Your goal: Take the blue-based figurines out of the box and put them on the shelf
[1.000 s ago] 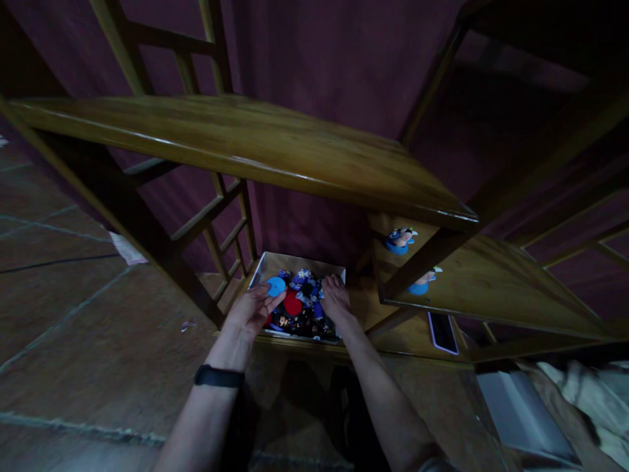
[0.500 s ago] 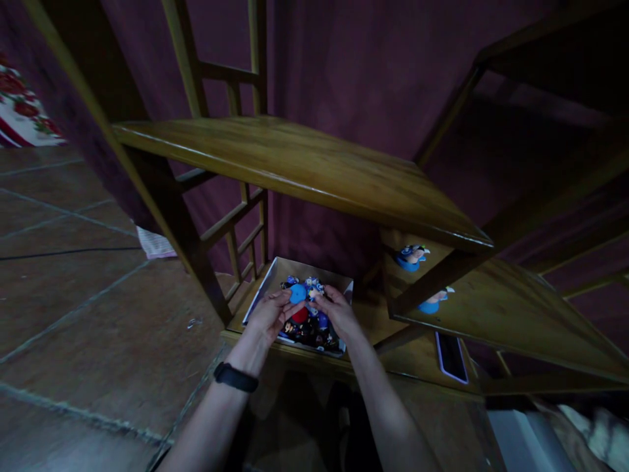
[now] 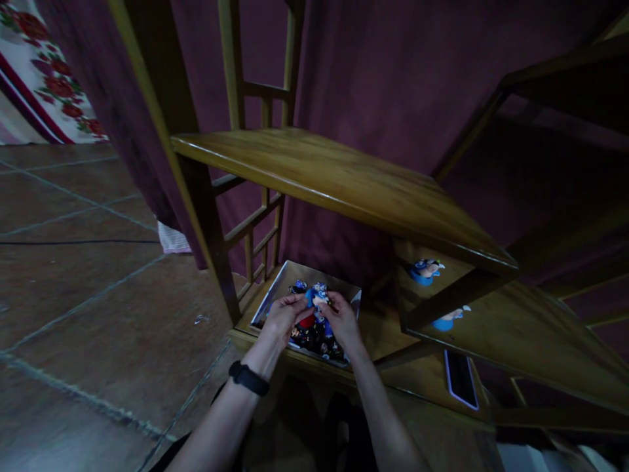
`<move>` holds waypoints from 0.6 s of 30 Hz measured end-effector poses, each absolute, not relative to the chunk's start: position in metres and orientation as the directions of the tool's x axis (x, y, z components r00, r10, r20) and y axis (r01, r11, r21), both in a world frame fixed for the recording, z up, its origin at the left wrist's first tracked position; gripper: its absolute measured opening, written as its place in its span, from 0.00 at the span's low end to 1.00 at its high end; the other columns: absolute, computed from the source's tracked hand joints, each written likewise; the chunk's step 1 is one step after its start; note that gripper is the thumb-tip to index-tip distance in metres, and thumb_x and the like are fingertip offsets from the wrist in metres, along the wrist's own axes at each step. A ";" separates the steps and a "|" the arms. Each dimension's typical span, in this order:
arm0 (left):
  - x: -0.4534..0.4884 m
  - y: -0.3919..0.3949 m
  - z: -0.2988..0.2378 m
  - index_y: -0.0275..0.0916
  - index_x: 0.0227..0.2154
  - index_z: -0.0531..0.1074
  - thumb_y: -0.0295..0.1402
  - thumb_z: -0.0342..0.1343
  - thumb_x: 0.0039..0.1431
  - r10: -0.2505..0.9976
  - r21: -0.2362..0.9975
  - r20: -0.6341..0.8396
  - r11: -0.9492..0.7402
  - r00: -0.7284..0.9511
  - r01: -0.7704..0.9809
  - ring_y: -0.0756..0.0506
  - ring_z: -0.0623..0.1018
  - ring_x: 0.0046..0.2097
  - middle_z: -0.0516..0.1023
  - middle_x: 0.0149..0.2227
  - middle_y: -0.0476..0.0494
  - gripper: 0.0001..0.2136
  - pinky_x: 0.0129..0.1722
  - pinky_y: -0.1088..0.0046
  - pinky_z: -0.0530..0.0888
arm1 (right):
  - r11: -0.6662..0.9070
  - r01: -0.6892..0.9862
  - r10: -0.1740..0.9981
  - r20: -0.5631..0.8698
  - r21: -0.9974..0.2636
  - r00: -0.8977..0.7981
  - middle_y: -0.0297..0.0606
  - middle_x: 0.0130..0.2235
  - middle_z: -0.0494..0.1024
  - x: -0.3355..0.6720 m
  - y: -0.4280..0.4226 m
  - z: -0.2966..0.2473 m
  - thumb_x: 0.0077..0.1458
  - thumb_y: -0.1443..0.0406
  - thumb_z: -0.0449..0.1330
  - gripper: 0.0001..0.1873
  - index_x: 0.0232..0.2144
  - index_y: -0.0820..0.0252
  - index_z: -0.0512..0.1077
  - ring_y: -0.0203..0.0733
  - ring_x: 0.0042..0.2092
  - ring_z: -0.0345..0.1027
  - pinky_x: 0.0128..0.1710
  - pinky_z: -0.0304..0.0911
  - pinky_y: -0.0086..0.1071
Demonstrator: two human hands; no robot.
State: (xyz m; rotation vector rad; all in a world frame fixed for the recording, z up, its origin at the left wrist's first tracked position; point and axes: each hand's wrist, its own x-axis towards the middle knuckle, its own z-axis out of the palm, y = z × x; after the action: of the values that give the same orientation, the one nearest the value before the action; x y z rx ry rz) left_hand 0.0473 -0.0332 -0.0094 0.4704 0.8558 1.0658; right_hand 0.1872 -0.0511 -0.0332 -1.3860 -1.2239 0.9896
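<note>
Both the left hand [image 3: 282,319] and the right hand [image 3: 343,321] pinched a blue figurine [image 3: 317,296] over the full box [image 3: 280,288]. A wide shelf board [image 3: 344,190] overhung them, and a phone [image 3: 460,380] lay nearby

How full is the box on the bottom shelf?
Partly full: figurines pile in the near half of the box, and bare floor shows at its far end.

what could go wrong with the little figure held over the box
1. The blue figure sits only between fingertips of the left hand and right hand above the box; a slip may drop it into the toy pile.
2. Lifting it rightward, the arm might knock the two figures on the next shelf.
</note>
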 end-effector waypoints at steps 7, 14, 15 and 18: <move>0.051 -0.035 -0.011 0.30 0.25 0.76 0.28 0.66 0.35 0.917 0.769 -0.360 0.397 0.174 -0.502 0.49 0.76 0.30 0.78 0.26 0.43 0.10 0.36 0.71 0.75 | 0.057 0.355 0.976 0.127 -0.933 0.178 0.32 0.38 0.76 0.194 -0.052 -0.039 0.46 0.61 0.58 0.15 0.40 0.50 0.70 0.42 0.41 0.69 0.39 0.66 0.34; 0.052 -0.031 -0.018 0.30 0.22 0.76 0.35 0.68 0.30 0.929 0.816 -0.341 0.370 0.147 -0.444 0.50 0.75 0.27 0.76 0.22 0.45 0.15 0.32 0.71 0.75 | 0.043 0.355 0.973 0.120 -0.934 0.198 0.32 0.38 0.76 0.198 -0.051 -0.043 0.47 0.61 0.57 0.16 0.41 0.50 0.69 0.42 0.39 0.69 0.38 0.66 0.35; 0.052 -0.030 -0.020 0.30 0.22 0.76 0.36 0.68 0.29 0.930 0.823 -0.341 0.367 0.141 -0.433 0.50 0.74 0.26 0.76 0.22 0.45 0.16 0.31 0.71 0.75 | 0.041 0.359 0.974 0.117 -0.932 0.195 0.33 0.38 0.76 0.199 -0.051 -0.042 0.47 0.61 0.57 0.16 0.42 0.50 0.69 0.42 0.39 0.69 0.38 0.66 0.35; 0.054 -0.027 -0.025 0.30 0.21 0.75 0.38 0.68 0.29 0.932 0.841 -0.345 0.358 0.107 -0.406 0.51 0.73 0.24 0.75 0.20 0.46 0.16 0.28 0.73 0.74 | 0.045 0.392 0.978 0.120 -0.919 0.169 0.33 0.38 0.76 0.200 -0.052 -0.039 0.47 0.61 0.57 0.16 0.41 0.51 0.69 0.41 0.39 0.69 0.38 0.65 0.34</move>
State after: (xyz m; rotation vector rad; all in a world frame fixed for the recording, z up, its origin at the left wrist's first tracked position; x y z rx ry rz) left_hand 0.0542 -0.0269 -0.0250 0.6459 1.0225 1.0924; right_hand 0.2004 -0.0519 -0.0395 -1.5088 -1.3785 0.7896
